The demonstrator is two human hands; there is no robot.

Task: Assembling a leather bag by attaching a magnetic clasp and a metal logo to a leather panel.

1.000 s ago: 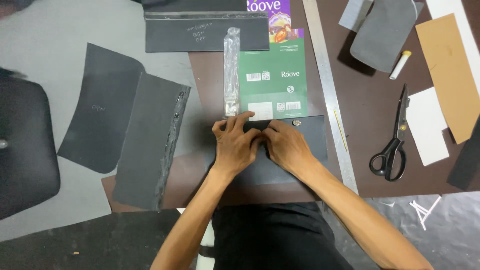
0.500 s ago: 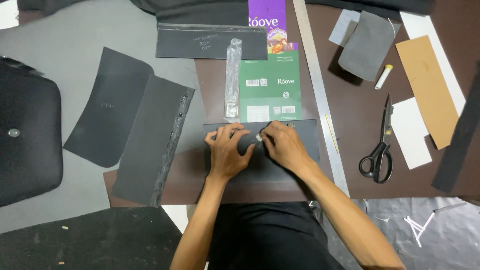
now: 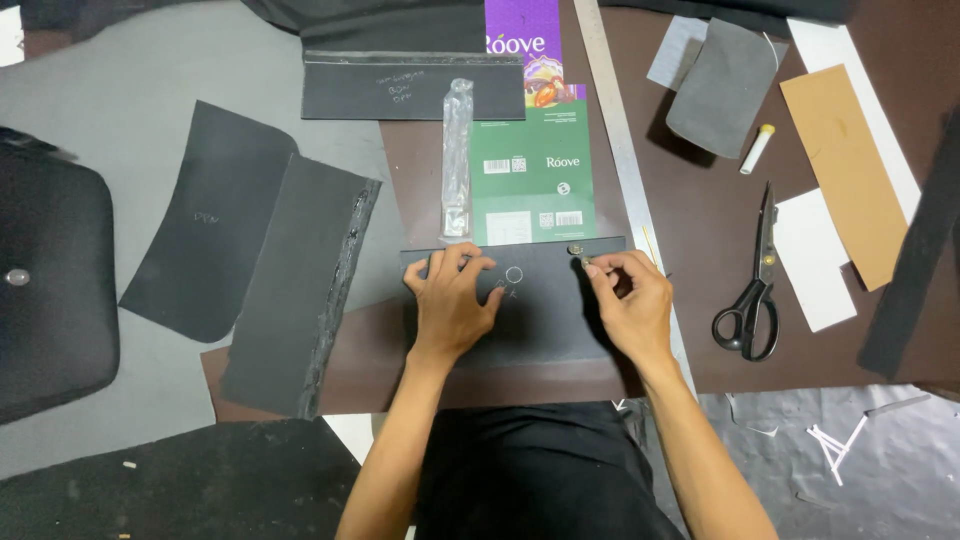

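The left hand (image 3: 452,305) lies flat with fingers spread on a dark leather panel (image 3: 540,320) at the near edge of the brown bench (image 3: 700,250); the right hand (image 3: 630,305) pinches a small metal stud (image 3: 577,250) at the panel's top edge. Just behind the panel lies a green rectangular package (image 3: 530,185) with white labels; a purple package (image 3: 525,45) lies beyond it, a clear plastic sleeve (image 3: 457,160) beside it; black scissors (image 3: 755,285) lie to the right.

Two bare forearms, no sleeves reaching wrist or elbow. Left hand (image 3: 452,305) and right hand (image 3: 630,305) ungloved, no rings, watch or bands visible. Plain black cloth garment (image 3: 535,470) covering lap and torso below.
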